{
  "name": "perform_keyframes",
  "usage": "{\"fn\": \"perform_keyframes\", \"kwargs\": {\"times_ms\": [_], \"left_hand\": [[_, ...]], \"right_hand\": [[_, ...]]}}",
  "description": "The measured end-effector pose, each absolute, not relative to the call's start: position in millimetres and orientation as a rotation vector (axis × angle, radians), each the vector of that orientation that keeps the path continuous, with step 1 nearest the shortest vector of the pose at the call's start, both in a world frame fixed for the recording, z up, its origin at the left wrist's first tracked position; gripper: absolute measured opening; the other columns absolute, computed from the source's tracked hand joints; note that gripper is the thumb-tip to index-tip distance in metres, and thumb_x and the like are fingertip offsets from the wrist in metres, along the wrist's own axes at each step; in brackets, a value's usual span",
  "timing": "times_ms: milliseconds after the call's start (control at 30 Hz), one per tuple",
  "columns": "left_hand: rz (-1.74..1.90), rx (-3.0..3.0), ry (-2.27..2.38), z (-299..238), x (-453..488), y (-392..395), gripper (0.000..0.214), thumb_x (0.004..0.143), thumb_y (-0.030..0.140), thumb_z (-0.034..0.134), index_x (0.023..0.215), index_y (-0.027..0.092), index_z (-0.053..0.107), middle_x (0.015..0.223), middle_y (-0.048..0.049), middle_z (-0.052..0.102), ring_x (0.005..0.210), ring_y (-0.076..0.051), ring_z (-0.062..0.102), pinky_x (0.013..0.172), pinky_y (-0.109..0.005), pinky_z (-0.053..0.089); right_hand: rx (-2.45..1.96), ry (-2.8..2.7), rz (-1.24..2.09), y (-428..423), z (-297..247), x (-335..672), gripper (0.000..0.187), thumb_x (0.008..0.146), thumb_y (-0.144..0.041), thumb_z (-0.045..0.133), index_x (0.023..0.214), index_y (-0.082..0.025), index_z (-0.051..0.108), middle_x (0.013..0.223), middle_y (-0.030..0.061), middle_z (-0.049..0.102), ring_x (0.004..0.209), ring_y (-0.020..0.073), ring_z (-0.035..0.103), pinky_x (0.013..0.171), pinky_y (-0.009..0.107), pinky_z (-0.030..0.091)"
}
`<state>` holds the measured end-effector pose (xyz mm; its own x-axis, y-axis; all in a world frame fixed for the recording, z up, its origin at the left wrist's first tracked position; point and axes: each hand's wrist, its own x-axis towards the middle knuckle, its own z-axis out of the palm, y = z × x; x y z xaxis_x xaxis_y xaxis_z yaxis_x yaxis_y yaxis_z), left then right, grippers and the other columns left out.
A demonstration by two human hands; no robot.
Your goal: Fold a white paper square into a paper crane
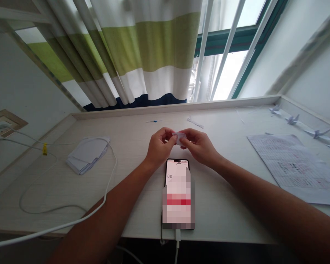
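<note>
A small piece of white paper point(180, 138) is held up between my two hands, above the desk and just beyond the phone. My left hand point(161, 143) pinches its left side between thumb and fingers. On the right side, my right hand point(197, 143) grips it with the thumb pressed on the near face. The fingers hide part of the paper, so its folds are hard to make out. Below the hands lies a phone point(178, 183) with a lit, partly blurred screen and a white cable plugged into its near end.
A stack of white paper point(88, 154) lies left, with a white cable point(116, 161) looping past it. Written sheets point(294, 161) lie right. Several folded paper cranes point(293, 119) line the right edge. A paper strip point(195, 123) and a thin blue-and-white item point(154, 121) lie farther back.
</note>
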<state>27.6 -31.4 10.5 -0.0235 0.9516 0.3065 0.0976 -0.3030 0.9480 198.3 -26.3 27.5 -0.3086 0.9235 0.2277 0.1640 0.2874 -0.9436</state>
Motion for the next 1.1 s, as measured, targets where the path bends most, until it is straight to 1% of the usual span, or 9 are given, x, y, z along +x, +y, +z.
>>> {"fn": "perform_keyframes", "kwargs": {"times_ms": [67, 200, 367, 600, 733, 833, 967, 1100], "left_hand": [[1.415, 1.496, 1.147, 10.1, 27.5, -31.2, 0.011, 0.086, 0.028, 0.072, 0.09, 0.018, 0.067, 0.078, -0.0007, 0.07, 0.069, -0.013, 0.069, 0.058, -0.022, 0.049], [1.384, 1.52, 1.155, 11.9, 27.4, -31.9, 0.015, 0.087, 0.028, 0.072, 0.099, 0.019, 0.069, 0.073, 0.001, 0.067, 0.068, -0.014, 0.069, 0.057, -0.023, 0.048], [1.392, 1.535, 1.144, 12.8, 27.9, -32.7, 0.015, 0.087, 0.031, 0.075, 0.09, 0.018, 0.068, 0.075, -0.0009, 0.07, 0.067, -0.014, 0.068, 0.056, -0.023, 0.048], [1.421, 1.49, 1.078, 10.4, 28.5, -31.7, 0.015, 0.086, 0.031, 0.077, 0.091, 0.018, 0.071, 0.078, -0.0012, 0.072, 0.066, -0.013, 0.069, 0.056, -0.022, 0.049], [1.444, 1.407, 1.006, 11.6, 28.8, -30.3, 0.015, 0.083, 0.03, 0.079, 0.092, 0.019, 0.074, 0.07, 0.0005, 0.07, 0.064, -0.013, 0.068, 0.057, -0.023, 0.051], [1.437, 1.345, 0.968, 14.8, 29.4, -31.2, 0.014, 0.082, 0.028, 0.078, 0.091, 0.018, 0.075, 0.069, 0.0001, 0.072, 0.063, -0.014, 0.069, 0.058, -0.025, 0.054], [1.406, 1.301, 0.958, 18.6, 29.3, -32.7, 0.013, 0.081, 0.027, 0.077, 0.089, 0.017, 0.074, 0.069, -0.0009, 0.073, 0.063, -0.015, 0.071, 0.059, -0.026, 0.055], [1.404, 1.279, 1.004, 19.5, 28.0, -32.8, 0.02, 0.08, 0.031, 0.08, 0.092, 0.016, 0.074, 0.07, -0.0021, 0.074, 0.062, -0.016, 0.073, 0.059, -0.026, 0.055]], "right_hand": [[-1.014, -1.698, 1.086, -26.7, 27.7, 198.2, 0.023, 0.092, -0.035, 0.069, 0.104, -0.016, 0.074, 0.096, 0.0099, 0.077, 0.082, 0.0221, 0.072, 0.074, 0.039, 0.063], [-1.004, -1.698, 1.049, -27.1, 26.6, 198.0, 0.023, 0.094, -0.036, 0.068, 0.103, -0.017, 0.074, 0.094, 0.0094, 0.078, 0.081, 0.0215, 0.072, 0.073, 0.037, 0.063], [-1.0, -1.721, 1.014, -26.1, 25.3, 197.8, 0.022, 0.095, -0.035, 0.065, 0.101, -0.017, 0.077, 0.094, 0.0095, 0.079, 0.084, 0.0225, 0.073, 0.075, 0.037, 0.062], [-1.017, -1.665, 1.014, -25.2, 24.1, 198.8, 0.022, 0.092, -0.035, 0.067, 0.1, -0.017, 0.077, 0.092, 0.0091, 0.079, 0.083, 0.0228, 0.074, 0.074, 0.037, 0.063], [-0.99, -1.597, 1.082, -25.9, 25.0, 199.3, 0.025, 0.091, -0.037, 0.07, 0.103, -0.016, 0.076, 0.088, 0.0082, 0.078, 0.078, 0.0215, 0.073, 0.073, 0.037, 0.063], [-0.964, -1.559, 1.117, -26.3, 26.8, 199.7, 0.024, 0.09, -0.036, 0.071, 0.103, -0.016, 0.076, 0.086, 0.0073, 0.077, 0.077, 0.0208, 0.073, 0.072, 0.037, 0.063], [-0.93, -1.565, 1.136, -26.2, 28.8, 200.8, 0.022, 0.091, -0.035, 0.071, 0.102, -0.017, 0.078, 0.091, 0.0073, 0.079, 0.082, 0.0208, 0.073, 0.076, 0.037, 0.063], [-0.903, -1.573, 1.144, -25.2, 28.7, 202.0, 0.028, 0.092, -0.041, 0.071, 0.107, -0.019, 0.078, 0.097, 0.0075, 0.079, 0.087, 0.0219, 0.074, 0.077, 0.039, 0.064]]}}
